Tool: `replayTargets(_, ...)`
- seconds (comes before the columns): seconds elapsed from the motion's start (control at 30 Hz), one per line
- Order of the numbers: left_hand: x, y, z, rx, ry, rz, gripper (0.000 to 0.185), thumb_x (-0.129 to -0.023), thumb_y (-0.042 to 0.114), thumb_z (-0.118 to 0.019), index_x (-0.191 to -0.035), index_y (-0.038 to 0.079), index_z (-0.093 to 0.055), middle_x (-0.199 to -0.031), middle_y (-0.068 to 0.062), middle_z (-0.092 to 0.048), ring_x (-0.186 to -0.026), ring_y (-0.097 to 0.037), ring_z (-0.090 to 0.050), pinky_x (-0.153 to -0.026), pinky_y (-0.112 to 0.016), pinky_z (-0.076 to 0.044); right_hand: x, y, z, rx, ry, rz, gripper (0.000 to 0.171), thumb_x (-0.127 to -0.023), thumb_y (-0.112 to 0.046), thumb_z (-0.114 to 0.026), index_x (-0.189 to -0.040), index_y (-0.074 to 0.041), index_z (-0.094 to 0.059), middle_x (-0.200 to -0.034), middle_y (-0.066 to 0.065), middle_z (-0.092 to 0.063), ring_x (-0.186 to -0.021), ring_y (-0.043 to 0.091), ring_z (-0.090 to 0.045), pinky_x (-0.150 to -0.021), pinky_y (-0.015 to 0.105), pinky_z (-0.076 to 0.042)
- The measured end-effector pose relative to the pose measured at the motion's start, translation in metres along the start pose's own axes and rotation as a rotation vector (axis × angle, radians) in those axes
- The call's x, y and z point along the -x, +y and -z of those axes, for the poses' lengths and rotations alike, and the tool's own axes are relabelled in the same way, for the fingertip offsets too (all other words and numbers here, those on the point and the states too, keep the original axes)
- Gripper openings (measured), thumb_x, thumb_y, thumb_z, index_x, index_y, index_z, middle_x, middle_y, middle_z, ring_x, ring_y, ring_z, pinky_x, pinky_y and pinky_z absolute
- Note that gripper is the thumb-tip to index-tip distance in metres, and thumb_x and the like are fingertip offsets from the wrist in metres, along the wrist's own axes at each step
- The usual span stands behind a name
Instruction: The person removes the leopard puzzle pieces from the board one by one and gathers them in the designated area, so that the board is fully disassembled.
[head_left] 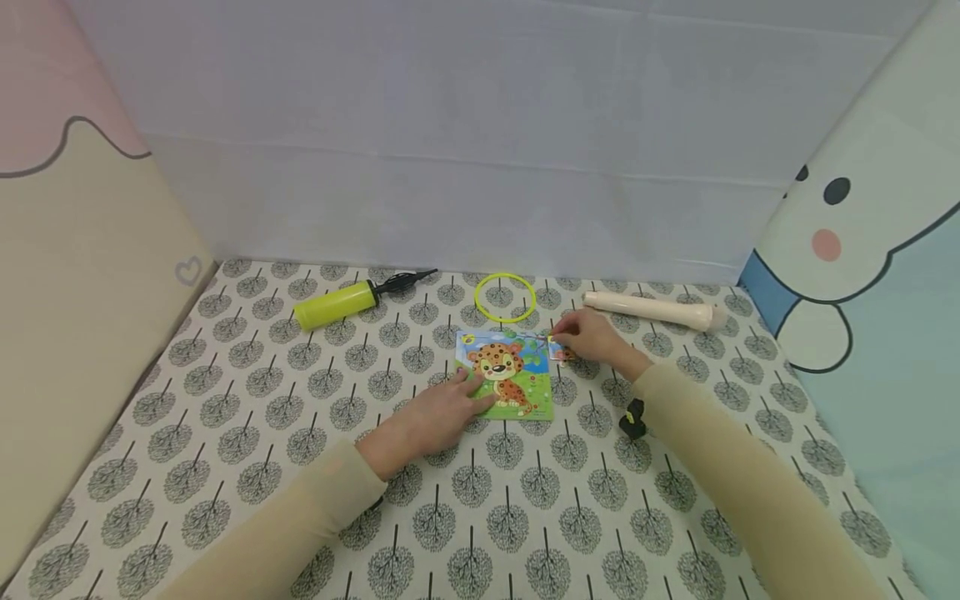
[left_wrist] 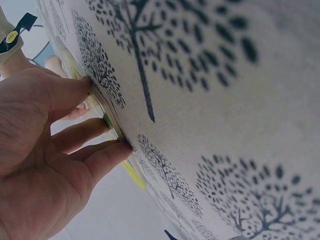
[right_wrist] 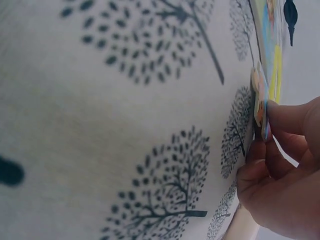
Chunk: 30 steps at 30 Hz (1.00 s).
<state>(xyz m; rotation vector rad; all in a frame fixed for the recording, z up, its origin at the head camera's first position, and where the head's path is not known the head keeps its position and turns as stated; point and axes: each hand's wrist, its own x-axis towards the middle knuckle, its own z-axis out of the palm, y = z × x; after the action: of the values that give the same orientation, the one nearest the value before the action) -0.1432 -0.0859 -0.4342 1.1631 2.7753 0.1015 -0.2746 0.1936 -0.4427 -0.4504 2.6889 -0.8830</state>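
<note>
A leopard-picture jigsaw puzzle (head_left: pixel 517 371) lies flat on the tree-print cloth. My left hand (head_left: pixel 444 408) rests at its left edge, fingers extended onto the picture. In the left wrist view, the thumb and fingertips of that hand (left_wrist: pixel 45 145) touch the thin edge of the puzzle (left_wrist: pixel 107 112). Just right of the puzzle's upper corner, my right hand (head_left: pixel 596 337) pinches a small puzzle piece (head_left: pixel 561 353) with blue and orange print. The right wrist view shows the piece (right_wrist: pixel 261 100) at the thumb and fingertips, close over the cloth.
Behind the puzzle lies a yellow ring (head_left: pixel 506 320). A yellow-green hand pump (head_left: pixel 335 306) with a black nozzle is at back left, and a cream-coloured tube (head_left: pixel 652 308) with a flared end at back right. A pale wall (head_left: pixel 450 167) closes off the far side.
</note>
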Motion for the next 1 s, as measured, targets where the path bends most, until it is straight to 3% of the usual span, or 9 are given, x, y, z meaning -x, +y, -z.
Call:
replayTargets(0.27, 0.001, 0.001, 0.001, 0.021, -0.022, 0.021, 0.053, -0.093, 0.002, -0.053, -0.143, 0.016, -0.045, -0.149, -0.020, -0.031, -0.135, -0.042, -0.027, -0.106, -0.047, -0.031, 0.002, -0.002, -0.004, 0.015, 0.032, 0.002, 0.013, -0.094, -0.014, -0.062, -0.098, -0.004, -0.069, -0.090, 0.006, -0.064, -0.079, 0.021, -0.058, -0.071, 0.039, -0.050)
replayTargets(0.5, 0.000, 0.001, 0.002, 0.029, -0.014, 0.016, 0.047, -0.096, 0.008, -0.052, -0.142, 0.016, -0.046, -0.148, -0.021, -0.032, -0.134, -0.043, -0.029, -0.107, -0.047, -0.030, 0.003, -0.002, -0.007, 0.027, 0.076, 0.006, 0.010, -0.093, -0.014, -0.063, -0.096, -0.007, -0.069, -0.090, 0.004, -0.065, -0.082, 0.020, -0.060, -0.075, 0.040, -0.051)
replayTargets(0.67, 0.000, 0.002, 0.002, 0.030, -0.020, 0.018, 0.047, -0.096, 0.009, -0.052, -0.142, 0.016, -0.046, -0.148, -0.021, -0.032, -0.134, -0.043, -0.028, -0.107, -0.047, -0.029, 0.003, -0.011, -0.007, 0.012, 0.100, 0.041, 0.011, -0.094, -0.016, -0.063, -0.096, -0.008, -0.069, -0.089, 0.004, -0.065, -0.078, 0.018, -0.059, -0.070, 0.038, -0.050)
replayTargets(0.83, -0.001, 0.001, 0.001, 0.013, -0.023, 0.020, 0.049, -0.095, 0.009, -0.054, -0.143, 0.017, -0.047, -0.148, -0.020, -0.032, -0.134, -0.043, -0.029, -0.108, -0.046, -0.029, -0.002, -0.026, -0.014, -0.011, 0.086, 0.092, 0.012, -0.092, -0.016, -0.065, -0.098, -0.006, -0.069, -0.086, 0.004, -0.065, -0.064, 0.019, -0.058, -0.058, 0.035, -0.051)
replayTargets(1.0, -0.001, 0.000, 0.001, 0.001, -0.020, 0.012, 0.049, -0.095, 0.008, -0.055, -0.142, 0.017, -0.047, -0.148, -0.020, -0.034, -0.133, -0.043, -0.031, -0.107, -0.046, -0.030, -0.009, -0.039, -0.026, -0.009, 0.038, 0.125, 0.020, -0.091, -0.016, -0.067, -0.106, -0.004, -0.069, -0.090, 0.003, -0.066, -0.077, 0.016, -0.060, -0.068, 0.031, -0.054)
